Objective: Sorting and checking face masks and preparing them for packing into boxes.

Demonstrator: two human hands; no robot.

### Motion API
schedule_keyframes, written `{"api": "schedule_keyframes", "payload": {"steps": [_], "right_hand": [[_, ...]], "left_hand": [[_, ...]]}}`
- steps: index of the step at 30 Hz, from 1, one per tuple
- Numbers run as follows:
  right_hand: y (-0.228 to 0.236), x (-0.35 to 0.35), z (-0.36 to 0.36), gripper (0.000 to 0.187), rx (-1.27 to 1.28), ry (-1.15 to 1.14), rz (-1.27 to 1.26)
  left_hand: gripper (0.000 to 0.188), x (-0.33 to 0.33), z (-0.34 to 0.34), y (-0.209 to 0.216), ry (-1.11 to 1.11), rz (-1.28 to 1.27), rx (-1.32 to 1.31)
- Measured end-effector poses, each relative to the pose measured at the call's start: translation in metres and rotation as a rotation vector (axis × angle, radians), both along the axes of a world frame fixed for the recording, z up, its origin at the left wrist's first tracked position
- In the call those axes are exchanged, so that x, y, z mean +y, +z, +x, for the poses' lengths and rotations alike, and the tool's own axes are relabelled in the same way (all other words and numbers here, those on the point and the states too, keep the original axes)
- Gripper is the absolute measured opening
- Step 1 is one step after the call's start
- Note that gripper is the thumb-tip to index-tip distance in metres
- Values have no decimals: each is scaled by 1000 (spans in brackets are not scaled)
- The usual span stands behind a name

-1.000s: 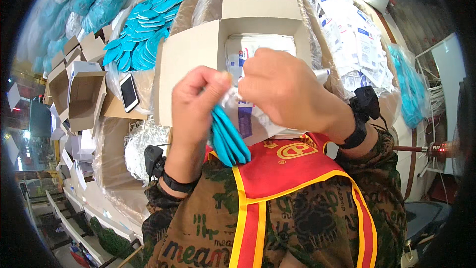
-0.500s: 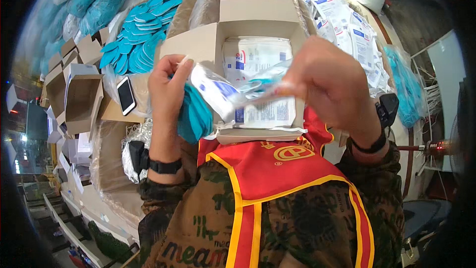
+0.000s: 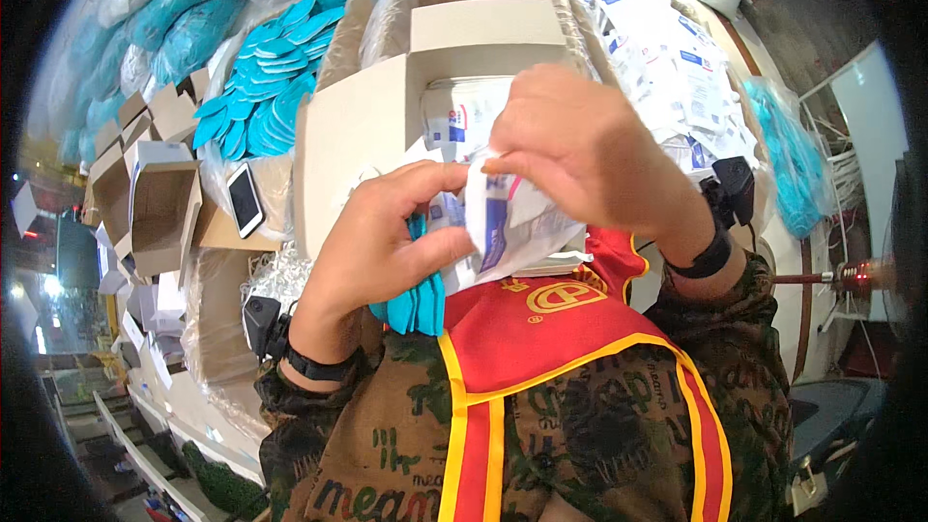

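Observation:
A white plastic packet [image 3: 491,217] with blue and pink print stands upright between my hands, above an open cardboard box [image 3: 362,126]. My left hand [image 3: 391,232] grips its left side between thumb and forefinger. With fingers bent, my right hand [image 3: 580,140] pinches the packet's upper edge. Several teal folded pieces [image 3: 418,302], which look like folded face masks, hang below my left hand, seemingly held by its hidden lower fingers. Inside the box lies a stack of similar white packets [image 3: 459,116], partly covered by my hands.
Loose teal pieces [image 3: 261,87] fill a lined bin at the far left. Beside it are a phone [image 3: 246,201] and empty cartons [image 3: 159,203]. White packets [image 3: 691,68] are heaped at the right, next to a bag of teal material [image 3: 788,164]. White cords [image 3: 275,275] lie near my left wrist.
My hands have come closer together, the left moving right and down, the right moving slightly left. The packet has turned from slanted to upright. The teal pieces have shifted down and right.

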State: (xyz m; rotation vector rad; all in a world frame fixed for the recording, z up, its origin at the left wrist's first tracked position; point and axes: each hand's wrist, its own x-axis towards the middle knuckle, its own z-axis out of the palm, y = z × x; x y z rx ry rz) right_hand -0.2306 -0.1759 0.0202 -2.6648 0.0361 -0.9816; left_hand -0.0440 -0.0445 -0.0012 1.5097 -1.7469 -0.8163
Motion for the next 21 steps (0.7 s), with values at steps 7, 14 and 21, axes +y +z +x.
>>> {"api": "schedule_keyframes", "payload": {"steps": [7,14,21], "right_hand": [[-15,0,2,13,-147,111,39],[-20,12,6,20,-74,184,219],[-34,-10,-22,20,-96,-12,101]], "left_hand": [[46,-4,6,-12,31,61,143],[31,-7,-11,-14,-14,-59,38],[28,-11,-17,-9,183,-160,117]]}}
